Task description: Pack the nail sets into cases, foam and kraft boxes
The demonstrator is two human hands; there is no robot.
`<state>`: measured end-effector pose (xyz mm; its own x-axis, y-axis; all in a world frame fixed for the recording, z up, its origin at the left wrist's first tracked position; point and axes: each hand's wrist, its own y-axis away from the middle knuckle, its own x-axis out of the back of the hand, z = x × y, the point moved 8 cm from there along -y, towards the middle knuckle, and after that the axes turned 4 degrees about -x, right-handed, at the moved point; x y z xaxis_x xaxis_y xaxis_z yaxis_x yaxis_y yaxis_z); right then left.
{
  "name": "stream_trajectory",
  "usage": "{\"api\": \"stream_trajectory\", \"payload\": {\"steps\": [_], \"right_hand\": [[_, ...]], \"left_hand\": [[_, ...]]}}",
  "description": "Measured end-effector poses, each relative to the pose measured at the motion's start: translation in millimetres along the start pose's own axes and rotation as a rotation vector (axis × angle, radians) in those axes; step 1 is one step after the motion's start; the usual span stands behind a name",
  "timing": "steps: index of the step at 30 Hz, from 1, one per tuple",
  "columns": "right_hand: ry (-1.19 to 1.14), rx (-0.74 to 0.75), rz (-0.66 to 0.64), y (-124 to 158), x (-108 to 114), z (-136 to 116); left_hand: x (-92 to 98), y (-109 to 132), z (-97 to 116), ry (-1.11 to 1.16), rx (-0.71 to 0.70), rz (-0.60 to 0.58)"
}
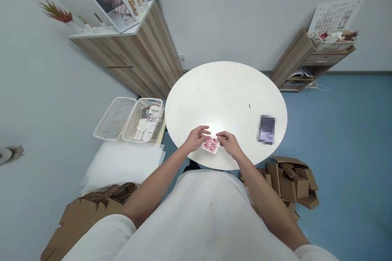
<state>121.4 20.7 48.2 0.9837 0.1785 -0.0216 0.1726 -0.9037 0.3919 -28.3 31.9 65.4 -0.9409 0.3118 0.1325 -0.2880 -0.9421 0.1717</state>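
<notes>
A small white card of press-on nails (210, 145), with pink-red oblong pieces in rows, is near the front edge of the round white table (226, 89). My left hand (196, 138) has its thumb at the card's upper left corner, fingers curled above it. At the upper right corner, the thumb and fingertips of my right hand (229, 143) are pinched together on the card's edge. I cannot tell whether the card rests on the tabletop or is slightly raised.
A blurred dark purple item (266, 129) lies on the table's right side. Left of the table are a white basket of small packets (126, 132), an empty-looking white basket (107, 124) and white sheets (122, 163). Cardboard boxes (288, 185) sit at lower right; flattened cardboard (82, 220) at lower left.
</notes>
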Motion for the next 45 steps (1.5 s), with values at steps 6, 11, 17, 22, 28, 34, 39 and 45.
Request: {"api": "stream_trajectory", "payload": {"steps": [6,11,17,22,28,34,39,45], "right_hand": [[-0.031,-0.088,-0.140,5,-8,8],[-0.122,-0.110,-0.089,5,-14,9],[-0.293,-0.174,0.014,16,-29,13],[-0.364,-0.195,0.072,20,-50,14],[-0.333,-0.175,0.163,16,-68,11],[-0.177,-0.125,0.243,13,-67,8],[-0.056,-0.070,0.258,0,-57,-11],[0.024,-0.036,0.150,-23,-62,-34]], "left_hand": [[1.7,0,7,-0.019,0.014,0.041],[30.8,6,0,-0.008,0.062,0.223],[36.9,23,-29,0.088,0.185,0.149],[39.2,21,-27,0.145,0.115,0.072],[60.7,15,-30,0.135,0.091,0.080],[70.3,12,-35,0.126,0.071,0.048],[82.7,8,-27,0.060,0.025,0.033],[86.9,5,-16,0.015,0.011,0.026]]}}
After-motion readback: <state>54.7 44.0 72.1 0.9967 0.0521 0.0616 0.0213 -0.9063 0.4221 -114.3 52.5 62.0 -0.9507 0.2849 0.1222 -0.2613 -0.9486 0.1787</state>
